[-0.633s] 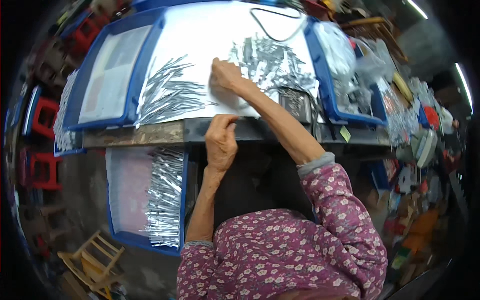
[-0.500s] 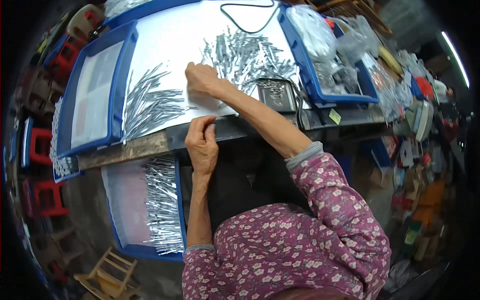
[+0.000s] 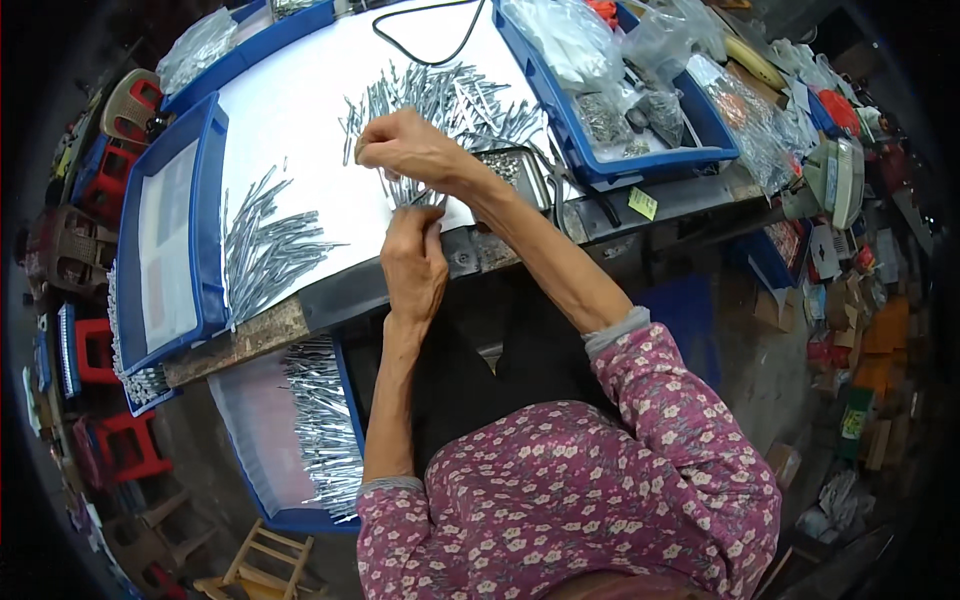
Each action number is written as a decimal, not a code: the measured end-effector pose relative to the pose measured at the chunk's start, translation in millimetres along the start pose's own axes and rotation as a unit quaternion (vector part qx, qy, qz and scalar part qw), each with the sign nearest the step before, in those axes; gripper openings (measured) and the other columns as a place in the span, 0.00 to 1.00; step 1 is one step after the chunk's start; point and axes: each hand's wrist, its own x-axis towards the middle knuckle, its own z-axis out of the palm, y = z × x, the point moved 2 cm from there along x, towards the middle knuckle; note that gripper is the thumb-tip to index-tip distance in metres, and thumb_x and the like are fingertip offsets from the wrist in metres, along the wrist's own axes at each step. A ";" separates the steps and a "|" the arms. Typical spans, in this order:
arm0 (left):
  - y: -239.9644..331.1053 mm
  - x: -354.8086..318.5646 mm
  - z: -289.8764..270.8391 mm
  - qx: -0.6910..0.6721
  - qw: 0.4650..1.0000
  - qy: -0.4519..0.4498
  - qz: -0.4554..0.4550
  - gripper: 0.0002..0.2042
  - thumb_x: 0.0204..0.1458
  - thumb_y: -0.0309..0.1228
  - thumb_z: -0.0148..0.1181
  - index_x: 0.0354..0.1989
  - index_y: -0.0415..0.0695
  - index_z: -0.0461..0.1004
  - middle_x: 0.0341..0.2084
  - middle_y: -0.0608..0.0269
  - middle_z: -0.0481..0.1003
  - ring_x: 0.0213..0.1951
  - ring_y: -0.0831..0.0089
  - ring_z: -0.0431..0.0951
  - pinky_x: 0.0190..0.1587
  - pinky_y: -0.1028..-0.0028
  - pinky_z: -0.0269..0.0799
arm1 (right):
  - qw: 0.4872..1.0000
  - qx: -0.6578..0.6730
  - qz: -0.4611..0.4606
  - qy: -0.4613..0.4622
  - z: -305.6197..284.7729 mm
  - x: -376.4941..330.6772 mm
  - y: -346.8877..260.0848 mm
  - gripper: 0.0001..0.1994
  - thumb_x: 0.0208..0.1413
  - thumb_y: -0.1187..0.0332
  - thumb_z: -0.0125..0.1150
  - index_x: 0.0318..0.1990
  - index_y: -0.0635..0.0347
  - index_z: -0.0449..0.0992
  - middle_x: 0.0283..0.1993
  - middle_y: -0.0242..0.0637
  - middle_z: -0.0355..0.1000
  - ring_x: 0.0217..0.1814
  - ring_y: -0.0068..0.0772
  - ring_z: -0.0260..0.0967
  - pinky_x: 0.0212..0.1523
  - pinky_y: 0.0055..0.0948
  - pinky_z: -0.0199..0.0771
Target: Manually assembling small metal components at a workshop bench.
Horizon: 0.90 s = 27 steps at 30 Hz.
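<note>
Prob midway, judging by the piles. L pile [image 3: 270, 255] of thin grey metal strips lies fanned on the white sheet [image 3: 310, 115]; R pile [image 3: 445, 98] is messier, just past the R hand [image 3: 408, 148]. If L pile = done & R pile = left, there's a lot to go, but can't confirm flow direction. Floor tray [image 3: 300, 520], lower than the tabletop [image 3: 355, 292], has a thick row of shiny strips along its R side, so some qty looks stacked already. L hand [image 3: 414, 265] is at the tabletop edge, thumb & fingers drawn in close; R hand is just beyond it, fingers curled. A few strips show betw the two; can't tell if either hand is clamped on them. Hard to see: R fingertips hidden, R forearm [image 3: 540, 245] covers part of the small pan [image 3: 530, 182], far blue tray [image 3: 262, 50] cut off at top, clear bags' [image 3: 555, 45] contents mostly unclear.
</note>
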 end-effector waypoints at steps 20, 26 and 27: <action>-8.2 126.8 159.8 0.349 0.928 -0.098 0.086 0.06 0.33 0.25 0.57 0.23 0.40 0.75 0.33 0.52 0.64 0.40 0.57 0.61 0.41 0.60 0.59 | 0.947 0.222 0.116 0.203 -71.6 -229.7 22.5 0.12 0.46 0.78 0.57 0.39 0.65 0.65 0.22 0.33 0.67 0.18 0.12 0.58 0.16 0.10 0.56; -10.9 131.9 168.7 0.390 0.911 -0.129 0.037 0.06 0.39 0.24 0.52 0.24 0.40 0.76 0.36 0.51 0.65 0.43 0.57 0.60 0.43 0.56 0.55 | 0.940 0.246 0.103 0.215 -68.1 -243.2 44.4 0.09 0.46 0.77 0.58 0.36 0.63 0.68 0.22 0.31 0.68 0.18 0.11 0.59 0.16 0.09 0.55; -12.2 133.6 168.7 0.382 0.914 -0.137 0.026 0.06 0.38 0.24 0.52 0.24 0.40 0.76 0.36 0.51 0.65 0.43 0.57 0.60 0.43 0.56 0.54 | 0.938 0.248 0.107 0.216 -67.8 -244.2 45.0 0.07 0.47 0.77 0.58 0.34 0.63 0.70 0.22 0.30 0.68 0.18 0.10 0.59 0.16 0.08 0.55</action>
